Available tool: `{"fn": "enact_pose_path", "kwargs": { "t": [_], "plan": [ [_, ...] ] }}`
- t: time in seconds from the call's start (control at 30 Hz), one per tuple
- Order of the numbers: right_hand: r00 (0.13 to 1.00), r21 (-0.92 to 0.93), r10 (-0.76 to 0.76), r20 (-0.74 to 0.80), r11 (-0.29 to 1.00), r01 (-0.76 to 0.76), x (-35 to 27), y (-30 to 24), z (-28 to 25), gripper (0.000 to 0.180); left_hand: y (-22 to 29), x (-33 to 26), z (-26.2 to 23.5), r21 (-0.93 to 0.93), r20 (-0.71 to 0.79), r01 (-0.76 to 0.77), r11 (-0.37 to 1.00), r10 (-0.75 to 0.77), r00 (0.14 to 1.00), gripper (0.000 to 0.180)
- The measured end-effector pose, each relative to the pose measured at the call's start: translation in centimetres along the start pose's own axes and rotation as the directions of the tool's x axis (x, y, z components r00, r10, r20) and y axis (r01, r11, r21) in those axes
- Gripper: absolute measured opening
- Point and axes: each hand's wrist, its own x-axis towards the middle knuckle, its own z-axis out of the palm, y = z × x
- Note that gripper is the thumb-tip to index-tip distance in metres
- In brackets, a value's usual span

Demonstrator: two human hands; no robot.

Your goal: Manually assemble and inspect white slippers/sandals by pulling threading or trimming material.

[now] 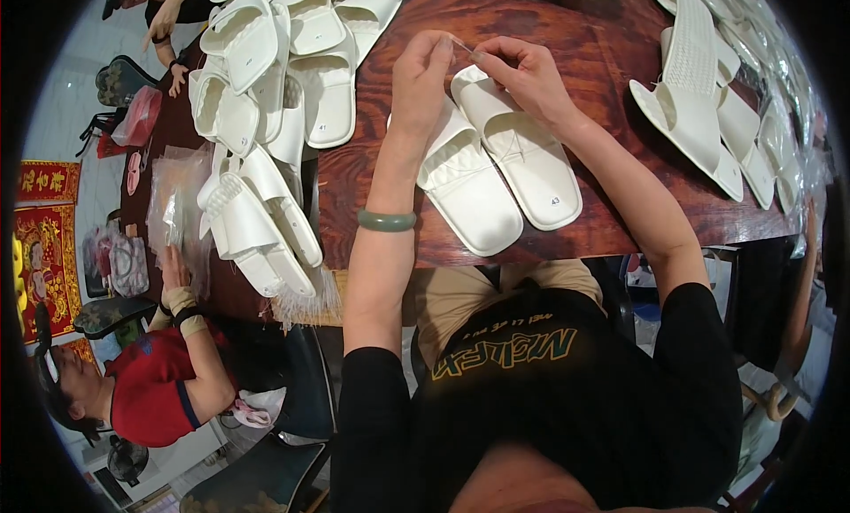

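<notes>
Right grip [529, 75] near slipper [537, 168]; printed number [555, 200]

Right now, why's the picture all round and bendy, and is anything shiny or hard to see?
Head view: the fisheye lens curves things near the rim, and the corners are black; head view: clear plastic at upper right has white glare; head view: the thin thing between the left hand and right hand is too fine to make out.
</notes>
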Motion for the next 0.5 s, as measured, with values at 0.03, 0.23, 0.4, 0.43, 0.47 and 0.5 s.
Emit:
{"fn": "enact_pose_path", "kwargs": {
  "t": [0.03,0.23,0.4,0.43,0.47,0.5],
  "plan": [
    [1.0,0.015,0.003,-0.001,1.0,-0.003,0.01,-0.01,-0.01,0.016,0.05,-0.02,0.01,0.06,-0.018,-0.024,0.998,0.025,1.0,0.016],
    [0.996,0.036,-0.083,-0.042,0.996,0.084,0.12,-0.06,0.39,0.018,0.2,0.0,-0.03,0.062,-0.018,-0.035,0.997,0.036,0.999,0.016],
    [0.998,0.034,-0.052,-0.029,0.998,0.053,0.04,-0.19,0.31,0.019,0.24,-0.03,-0.04,0.033,-0.013,-0.028,0.999,0.028,1.0,0.016],
    [0.998,0.028,-0.055,-0.032,0.998,0.056,0.02,-0.22,0.31,0.019,0.28,-0.06,-0.04,0.029,-0.021,-0.024,0.999,0.024,0.999,0.015],
    [0.998,0.022,-0.059,-0.035,0.998,0.059,0.0,-0.24,0.33,0.019,0.33,-0.09,-0.04,0.029,-0.022,-0.024,0.999,0.024,0.999,0.015],
    [0.998,0.022,-0.059,-0.035,0.998,0.059,0.0,-0.25,0.36,0.019,0.39,-0.11,-0.05,0.041,-0.018,-0.008,0.999,0.009,1.0,0.016]
  ]
}}
